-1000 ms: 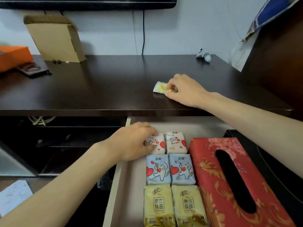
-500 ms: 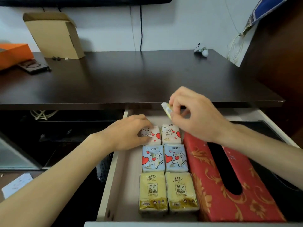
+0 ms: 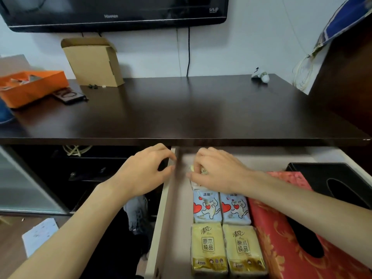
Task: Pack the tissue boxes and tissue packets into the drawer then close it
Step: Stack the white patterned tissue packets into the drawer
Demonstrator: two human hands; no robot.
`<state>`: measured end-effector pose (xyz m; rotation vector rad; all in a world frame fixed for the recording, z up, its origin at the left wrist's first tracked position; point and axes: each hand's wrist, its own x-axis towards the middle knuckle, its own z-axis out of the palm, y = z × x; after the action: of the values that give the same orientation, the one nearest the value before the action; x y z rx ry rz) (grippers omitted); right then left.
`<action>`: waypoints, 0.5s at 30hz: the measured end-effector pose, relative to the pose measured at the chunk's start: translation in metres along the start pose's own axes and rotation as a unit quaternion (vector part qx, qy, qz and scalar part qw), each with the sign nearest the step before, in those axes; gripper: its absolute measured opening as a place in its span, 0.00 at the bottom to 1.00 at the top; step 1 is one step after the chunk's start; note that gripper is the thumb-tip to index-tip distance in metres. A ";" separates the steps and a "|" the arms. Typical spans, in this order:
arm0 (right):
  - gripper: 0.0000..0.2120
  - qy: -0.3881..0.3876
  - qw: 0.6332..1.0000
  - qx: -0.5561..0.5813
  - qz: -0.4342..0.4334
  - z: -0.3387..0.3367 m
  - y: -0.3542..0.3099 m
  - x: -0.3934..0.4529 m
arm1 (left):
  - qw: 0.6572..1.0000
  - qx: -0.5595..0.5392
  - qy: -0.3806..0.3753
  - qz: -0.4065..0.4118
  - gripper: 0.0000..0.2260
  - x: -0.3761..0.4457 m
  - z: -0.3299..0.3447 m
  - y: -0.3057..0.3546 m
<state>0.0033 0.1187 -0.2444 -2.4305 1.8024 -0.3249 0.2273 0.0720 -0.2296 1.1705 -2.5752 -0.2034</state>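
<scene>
The open drawer [image 3: 161, 218] holds two yellow tissue packets [image 3: 225, 248] at the front and two blue heart-print packets [image 3: 221, 208] behind them. A red tissue box [image 3: 291, 238] lies to their right, with a black tissue box [image 3: 332, 178] beyond it. My right hand [image 3: 217, 170] is at the drawer's back, fingers pinched on a small yellow tissue packet [image 3: 201, 170], and it covers the white packets there. My left hand [image 3: 147, 174] hovers at the drawer's left wall, fingers curled and apart, holding nothing.
The dark desk top [image 3: 181, 109] carries an orange box [image 3: 30, 85], a cardboard box [image 3: 94, 61], a dark wallet-like item [image 3: 69, 95] and a small white object [image 3: 261, 76]. A TV [image 3: 116, 13] hangs above. Open shelving lies left of the drawer.
My right hand has carried the small yellow packet from the desk top down into the back of the drawer. My left hand has lifted off the white packets and moved left to the drawer wall.
</scene>
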 end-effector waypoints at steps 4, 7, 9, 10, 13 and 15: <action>0.24 -0.092 0.994 0.061 0.006 -0.014 0.018 -0.011 | 0.998 0.009 -0.030 -0.061 0.26 -0.001 0.006 -0.004; 0.29 -0.107 0.993 0.052 0.014 -0.016 0.020 -0.010 | 0.992 0.045 -0.058 -0.103 0.30 0.001 0.009 -0.002; 0.27 -0.091 0.995 0.027 0.007 -0.016 0.020 -0.009 | 0.990 0.041 -0.065 -0.116 0.26 0.002 0.011 0.001; 0.27 -0.085 0.996 0.020 0.008 -0.016 0.020 -0.008 | 0.990 0.040 -0.069 -0.120 0.25 0.003 0.013 0.003; 0.30 -0.087 0.996 0.026 0.019 -0.015 0.018 -0.010 | 0.990 0.050 -0.066 -0.118 0.23 0.004 0.018 0.006; 0.33 -0.087 0.996 0.031 0.020 -0.017 0.016 -0.016 | 0.990 0.054 -0.062 -0.114 0.23 0.003 0.018 0.005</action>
<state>-0.0194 0.1301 -0.2328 -2.2988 1.7392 -0.1565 0.2161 0.0736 -0.2443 1.5404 -2.5803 -0.1930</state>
